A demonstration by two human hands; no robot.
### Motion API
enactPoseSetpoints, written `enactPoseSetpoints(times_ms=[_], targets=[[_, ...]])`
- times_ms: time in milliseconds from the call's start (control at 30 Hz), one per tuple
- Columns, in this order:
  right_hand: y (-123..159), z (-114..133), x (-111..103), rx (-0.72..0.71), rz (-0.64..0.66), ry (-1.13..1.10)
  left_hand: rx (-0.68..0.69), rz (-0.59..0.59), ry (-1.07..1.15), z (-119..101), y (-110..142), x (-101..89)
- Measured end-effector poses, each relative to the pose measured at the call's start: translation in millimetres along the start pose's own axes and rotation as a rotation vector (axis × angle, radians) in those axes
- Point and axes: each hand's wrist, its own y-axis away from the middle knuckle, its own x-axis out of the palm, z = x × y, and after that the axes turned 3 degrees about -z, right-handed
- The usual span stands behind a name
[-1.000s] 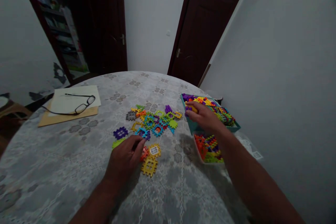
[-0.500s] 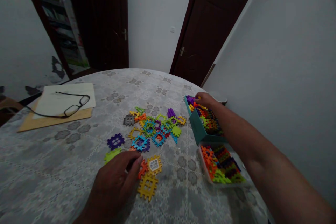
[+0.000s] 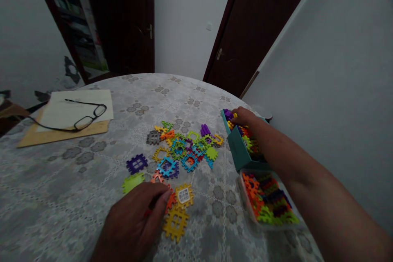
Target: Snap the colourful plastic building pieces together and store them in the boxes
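My left hand rests on the table at the lower middle, thumb and index finger closed on an orange-red interlocking tile that they partly cover. Touching that tile are a yellow tile with a white window and a yellow window-frame tile. A lime green tile lies just beyond my knuckles, and a purple window tile behind it. My right hand reaches into the far end of a teal box of colourful pieces. Its fingertips are down among purple and yellow pieces, mostly hidden.
A loose heap of interlocking tiles covers the table's middle. On the right, a clear plastic tub full of pieces stands against the teal box. Eyeglasses lie on paper at the left. A wall rises on the right.
The view has tipped slightly downward and left. My left hand stays at the orange-red tile. My right hand remains in the teal box, its fingers a little deeper among the pieces.
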Motion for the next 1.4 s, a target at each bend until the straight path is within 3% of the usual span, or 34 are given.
enactPoseSetpoints(times_ms=[433, 633, 767, 867, 1000, 1100, 1233, 1400], targets=[[28.2, -4.7, -11.1, -0.046, -0.050, -0.109, 0.069, -0.048, 0.016, 0.1, -1.3, 1.1], [51.4, 6.5, -47.8, 0.006, -0.173, -0.101, 0.047, -0.013, -0.007, 11.9, 0.3, 2.3], [96.9, 35.4, -79.3, -0.027, -0.315, -0.157, -0.009, 0.021, -0.034, 17.4, -1.2, 2.5], [162.5, 79.4, -87.0, -0.216, -0.423, -0.408, -0.087, 0.017, -0.034, 21.4, -2.8, 3.7], [266.6, 155.4, -60.3, -0.561, -0.132, -0.712, -0.161, 0.030, -0.030, 26.2, -5.6, 2.5], [320.2, 203.6, -21.8, -0.651, -0.029, -0.837, -0.163, 0.115, -0.028, 29.6, -8.4, -0.2], [347.4, 234.2, 17.0, -0.537, -0.114, -0.804, -0.126, 0.298, -0.030, 34.8, -9.7, -2.8], [347.3, 237.5, 28.2, -0.513, -0.193, -0.767, -0.046, 0.516, -0.061, 41.2, -5.7, -3.5]])
